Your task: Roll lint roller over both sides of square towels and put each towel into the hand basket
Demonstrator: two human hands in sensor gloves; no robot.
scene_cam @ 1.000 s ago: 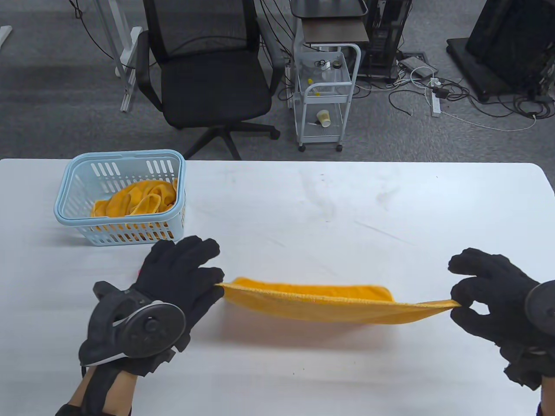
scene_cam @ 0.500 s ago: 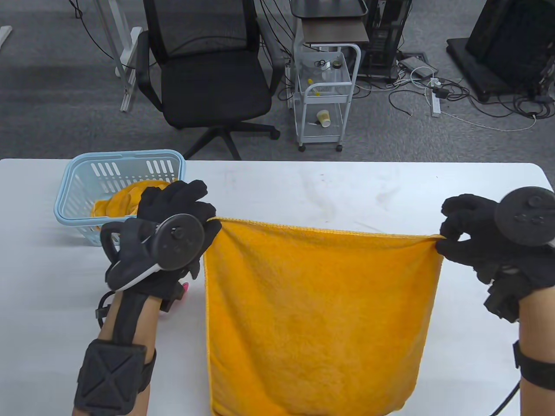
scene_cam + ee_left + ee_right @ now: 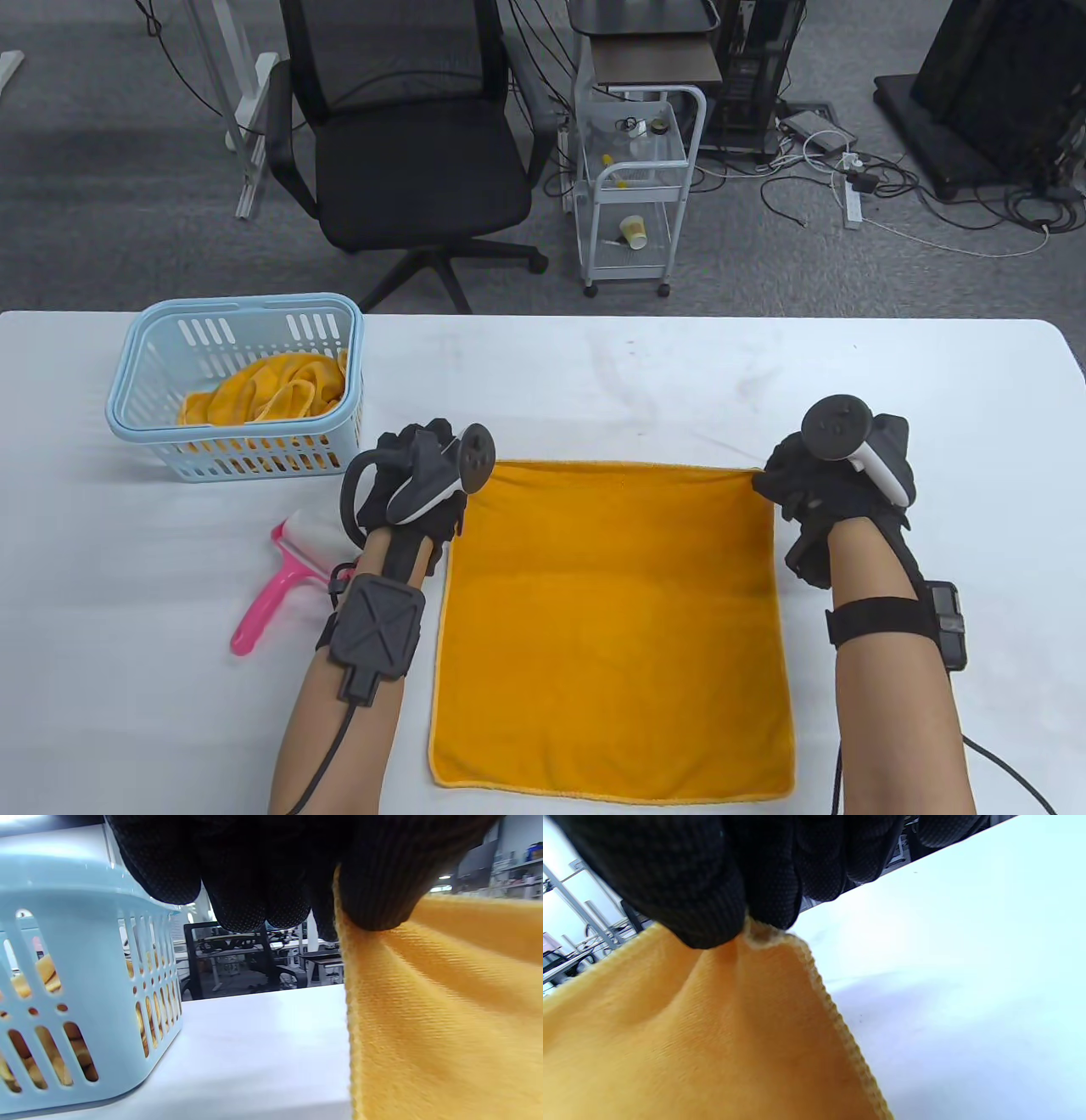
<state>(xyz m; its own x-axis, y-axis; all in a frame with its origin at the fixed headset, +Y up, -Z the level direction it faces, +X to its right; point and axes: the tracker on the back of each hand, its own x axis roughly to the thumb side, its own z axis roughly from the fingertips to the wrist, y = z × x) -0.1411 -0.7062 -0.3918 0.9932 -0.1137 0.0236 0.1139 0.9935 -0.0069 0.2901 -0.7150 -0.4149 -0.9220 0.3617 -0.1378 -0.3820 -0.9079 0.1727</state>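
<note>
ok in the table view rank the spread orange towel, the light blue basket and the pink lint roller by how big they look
1. Spread orange square towel, largest by far.
2. Light blue slotted plastic basket, though it sits farther from the camera.
3. Pink-handled lint roller, clearly smallest.

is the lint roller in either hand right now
No, the pink lint roller lies on the table while both hands pinch the towel corners.
</note>
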